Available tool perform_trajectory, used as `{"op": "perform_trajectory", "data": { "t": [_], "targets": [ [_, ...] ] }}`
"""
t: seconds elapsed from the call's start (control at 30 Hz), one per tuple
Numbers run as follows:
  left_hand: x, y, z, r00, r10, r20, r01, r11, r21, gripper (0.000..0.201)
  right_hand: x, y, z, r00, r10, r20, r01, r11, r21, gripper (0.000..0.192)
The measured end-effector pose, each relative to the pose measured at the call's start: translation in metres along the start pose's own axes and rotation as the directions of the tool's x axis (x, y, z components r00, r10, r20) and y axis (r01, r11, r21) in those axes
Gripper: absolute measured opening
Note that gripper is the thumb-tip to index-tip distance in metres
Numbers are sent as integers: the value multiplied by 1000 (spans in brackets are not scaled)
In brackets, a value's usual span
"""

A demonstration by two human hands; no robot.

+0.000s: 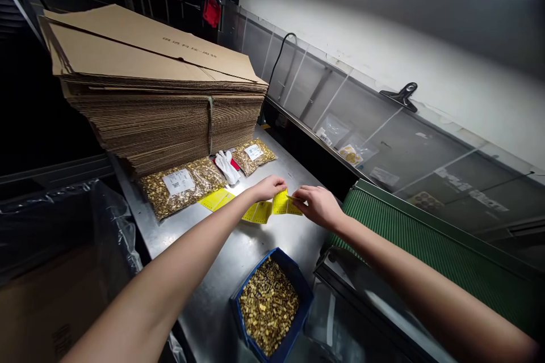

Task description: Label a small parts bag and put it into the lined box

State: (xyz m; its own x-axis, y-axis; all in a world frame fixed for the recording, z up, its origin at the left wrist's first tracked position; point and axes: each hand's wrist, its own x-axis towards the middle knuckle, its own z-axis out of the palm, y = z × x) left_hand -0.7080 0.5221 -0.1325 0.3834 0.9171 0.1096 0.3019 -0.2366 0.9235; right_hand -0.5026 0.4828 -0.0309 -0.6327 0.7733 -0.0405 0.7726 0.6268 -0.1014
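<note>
A strip of yellow printed labels (259, 213) stretches across the metal table, partly hidden behind my left forearm. My left hand (271, 188) pinches it at its upper edge. My right hand (319, 204) grips the strip's right end, a short distance away. Between the two hands a yellow section stands raised off the table. Nearer to me sits a blue bin (303, 286) full of small brass-coloured fittings (268, 306). Left of the strip lies a clear bag of brass fittings (200, 178) with a white label; a second such bag (261, 152) is farther back.
A tall stack of flat cardboard (170, 119) stands at the back left. White gloves (227, 167) lie between the bags. A green ribbed conveyor belt (417, 249) runs along the right. A plastic-lined box (114, 232) is at the left. A black clip (402, 95) holds the clear panel's edge.
</note>
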Motion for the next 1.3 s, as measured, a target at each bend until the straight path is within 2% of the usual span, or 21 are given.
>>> {"op": "perform_trajectory", "data": {
  "t": [0.13,0.2,0.27,0.33,0.4,0.47,0.53,0.57,0.63,0.7,0.73,0.8,0.9,0.97,1.0,1.1,1.2,1.3],
  "targets": [
    [1,2,5,1000,-19,-21,18,998,-55,34,-3,6,-1,996,84,-30,-82,995,63,15],
    [3,1,6,998,-46,-46,43,998,-55,33,-10,3,-5,996,86,-33,-83,992,97,16],
    [5,-2,5,991,-87,-99,83,996,-41,31,-27,-8,-15,999,34,-37,-29,991,127,16],
    [6,-5,1,975,-128,-184,124,992,-33,29,-50,-23,-30,995,-74,-63,85,979,187,16],
    [4,-2,-2,946,-145,-292,136,989,-48,26,-71,-33,-46,980,-128,-154,168,941,292,17],
    [1,11,-3,912,-132,-388,105,990,-90,32,-82,-32,-58,960,-16,-279,140,891,431,18],
    [-3,34,2,901,-98,-423,37,988,-148,49,-78,-19,-64,922,199,-333,40,806,591,19],
    [-4,47,7,916,-74,-393,-4,981,-195,56,-73,-10,-63,900,288,-326,1,748,664,23],
    [-5,74,19,966,-17,-258,-65,949,-308,65,-59,9,-58,873,392,-291,-42,654,755,33],
    [-3,92,31,992,27,-124,-72,923,-379,63,-46,25,-49,869,421,-260,-71,627,776,40],
    [-1,95,36,995,26,-96,-61,922,-381,58,-41,32,-44,872,423,-245,-94,637,765,43],
    [1,86,42,990,-27,-141,-19,949,-314,43,-32,45,-38,876,431,-216,-152,672,725,43],
    [-9,44,45,938,-151,-313,108,983,-149,22,-17,77,-48,836,492,-245,-261,747,611,33],
    [-25,8,49,896,-196,-398,209,978,-10,15,-1,109,-68,777,546,-312,-343,784,517,24],
    [-35,-9,52,889,-195,-415,239,969,57,16,10,127,-81,748,570,-341,-384,790,477,24],
    [-59,-47,69,911,-111,-398,218,947,236,12,46,179,-117,690,630,-357,-496,770,402,29],
    [-67,-64,83,933,-37,-358,178,912,369,14,79,212,-133,691,683,-236,-582,719,380,35],
    [-66,-66,89,945,-7,-327,164,874,458,15,103,224,-128,707,705,-56,-637,670,382,35]
  ]
}}
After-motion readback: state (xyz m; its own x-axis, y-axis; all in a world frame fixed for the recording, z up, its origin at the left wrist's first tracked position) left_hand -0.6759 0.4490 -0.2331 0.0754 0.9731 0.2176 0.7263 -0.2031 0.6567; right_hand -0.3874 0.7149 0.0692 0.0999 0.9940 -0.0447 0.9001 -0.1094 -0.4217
